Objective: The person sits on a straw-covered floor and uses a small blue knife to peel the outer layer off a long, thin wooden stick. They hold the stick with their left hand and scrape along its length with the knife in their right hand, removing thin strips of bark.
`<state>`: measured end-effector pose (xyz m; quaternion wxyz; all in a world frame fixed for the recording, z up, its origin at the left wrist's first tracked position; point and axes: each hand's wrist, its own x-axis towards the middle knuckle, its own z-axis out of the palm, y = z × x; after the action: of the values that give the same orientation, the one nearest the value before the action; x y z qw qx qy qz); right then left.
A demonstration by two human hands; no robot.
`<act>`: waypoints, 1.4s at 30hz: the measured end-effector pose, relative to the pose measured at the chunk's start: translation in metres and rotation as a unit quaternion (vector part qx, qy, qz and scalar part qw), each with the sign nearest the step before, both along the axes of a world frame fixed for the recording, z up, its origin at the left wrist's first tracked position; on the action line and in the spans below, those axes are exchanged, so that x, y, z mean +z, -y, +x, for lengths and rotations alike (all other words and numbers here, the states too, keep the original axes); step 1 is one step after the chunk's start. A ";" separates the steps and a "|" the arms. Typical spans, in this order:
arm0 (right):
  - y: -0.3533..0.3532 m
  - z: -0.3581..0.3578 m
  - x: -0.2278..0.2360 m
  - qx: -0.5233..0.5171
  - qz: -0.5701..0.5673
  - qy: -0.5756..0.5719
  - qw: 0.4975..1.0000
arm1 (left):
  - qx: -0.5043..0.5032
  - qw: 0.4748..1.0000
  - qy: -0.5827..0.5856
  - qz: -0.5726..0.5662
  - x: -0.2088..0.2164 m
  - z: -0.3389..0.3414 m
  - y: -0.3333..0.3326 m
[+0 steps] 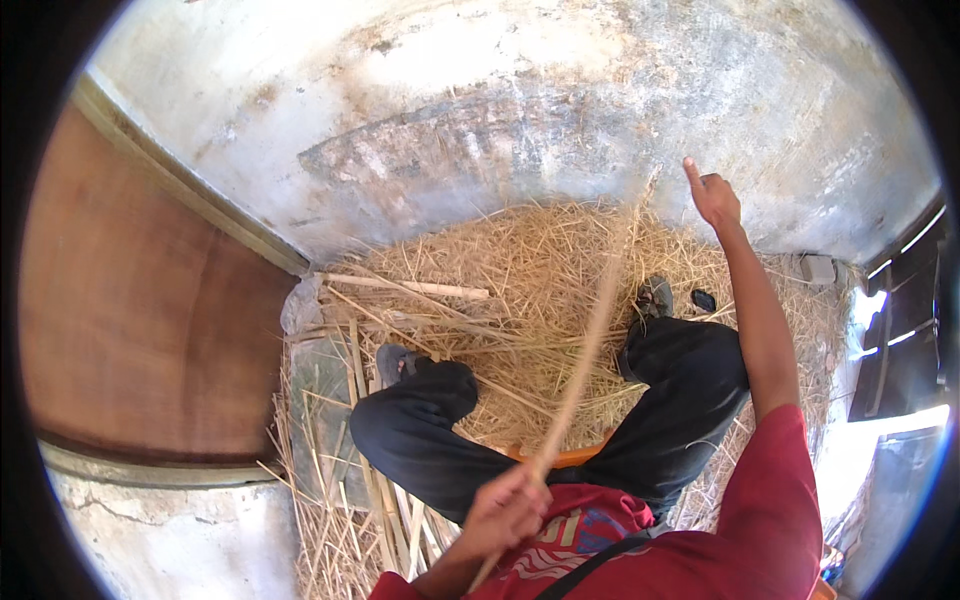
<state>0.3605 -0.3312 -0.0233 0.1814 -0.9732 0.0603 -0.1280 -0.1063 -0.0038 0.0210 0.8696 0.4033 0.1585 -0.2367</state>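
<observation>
My left hand (508, 512), low in the head view in front of my red shirt, is closed around a long, thin, pale stalk or strip (585, 375). The strip slants up and away to the right, blurred by motion, and its lower end passes below the hand. My right arm is stretched far forward. At its end, my right hand (717, 198) is raised near the wall, just right of the strip's far tip and apart from it. One digit points up, away from the loosely bent fingers, and nothing shows in that hand.
Loose straw (520, 270) covers the floor around my sandalled feet. Long pale strips (405, 286) lie at the left, by a brown door (150, 300). A stained wall (560, 110) rises ahead. A small black object (703, 299) and a grey block (818, 269) lie to the right.
</observation>
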 end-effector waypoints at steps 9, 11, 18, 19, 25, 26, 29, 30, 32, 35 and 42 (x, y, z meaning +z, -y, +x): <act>-0.138 -0.152 0.078 0.408 -0.048 0.009 0.911 | 0.127 0.981 0.126 0.076 0.017 0.071 -0.014; -0.159 -0.175 0.085 0.470 -0.097 -0.032 0.877 | 0.127 0.980 0.131 0.077 0.020 0.074 -0.013; -0.167 -0.153 0.063 0.427 -0.065 0.058 0.900 | 0.116 0.979 0.116 0.119 0.023 0.064 -0.003; -0.164 -0.144 0.064 0.414 -0.063 0.083 0.904 | 0.109 0.980 0.117 0.120 0.023 0.064 -0.001; -0.176 -0.179 0.060 0.468 -0.083 0.040 0.879 | 0.115 0.975 0.126 0.144 0.021 0.060 -0.008; -0.176 -0.181 0.056 0.483 -0.082 0.058 0.870 | 0.118 0.974 0.122 0.149 0.021 0.058 -0.008; -0.161 -0.127 0.058 0.446 -0.069 0.180 0.874 | 0.105 0.973 0.118 0.171 0.019 0.054 -0.003; -0.158 -0.127 0.053 0.450 -0.073 0.192 0.869 | 0.091 0.971 0.121 0.182 0.020 0.052 -0.002; -0.153 -0.120 0.047 0.458 -0.088 0.221 0.857 | 0.078 0.970 0.124 0.196 0.021 0.053 0.000; -0.141 -0.066 0.046 0.250 -0.047 0.053 0.966 | 0.047 0.969 0.112 0.213 0.022 0.045 0.006; -0.092 -0.067 0.041 0.231 -0.067 -0.018 0.970 | 0.011 0.972 0.125 0.200 0.009 0.027 0.014</act>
<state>0.2935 -0.2395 0.0179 0.1396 -0.9728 -0.1715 -0.0687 -0.0790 -0.0183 0.0302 0.7867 0.5938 0.0968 -0.1384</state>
